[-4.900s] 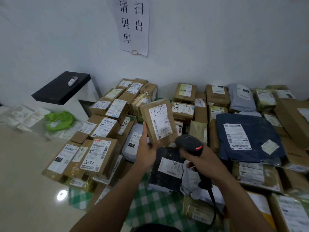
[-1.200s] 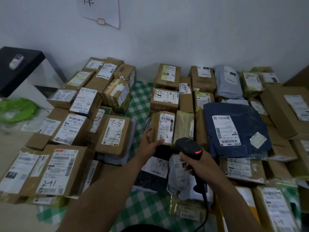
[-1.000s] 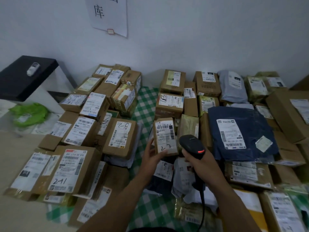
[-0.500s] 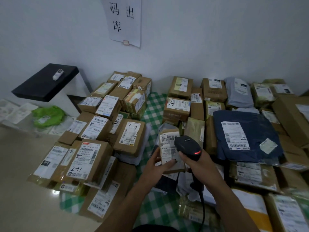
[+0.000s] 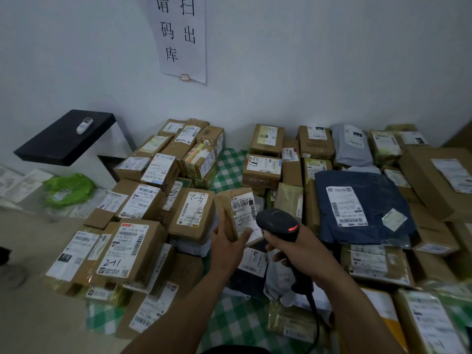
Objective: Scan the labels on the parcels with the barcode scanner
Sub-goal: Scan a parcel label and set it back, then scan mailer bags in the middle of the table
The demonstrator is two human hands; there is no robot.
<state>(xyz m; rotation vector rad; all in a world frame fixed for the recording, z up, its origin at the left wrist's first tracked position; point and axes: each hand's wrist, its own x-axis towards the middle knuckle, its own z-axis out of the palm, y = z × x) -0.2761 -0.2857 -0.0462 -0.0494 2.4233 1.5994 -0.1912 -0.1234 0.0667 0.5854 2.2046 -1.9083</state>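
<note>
My left hand (image 5: 228, 245) grips a small brown cardboard parcel (image 5: 236, 213) from below, holding it up with its white barcode label turned toward me. My right hand (image 5: 297, 247) holds a black barcode scanner (image 5: 277, 223) by its handle; a red light glows on the scanner's head, which sits just right of the parcel's label and partly covers its lower corner. The scanner's cable (image 5: 315, 320) hangs down toward me.
Many labelled cardboard parcels lie on a green checked cloth (image 5: 229, 169), with a stack at the left including the box marked 241 (image 5: 127, 251) and the box marked 5-2 (image 5: 192, 213). A dark blue mailer bag (image 5: 365, 208) lies right. A black shelf (image 5: 63, 137) stands far left.
My left hand picked a small parcel from the middle of the pile and raised it, tilting its label toward the scanner. The scanner stayed close beside it.
</note>
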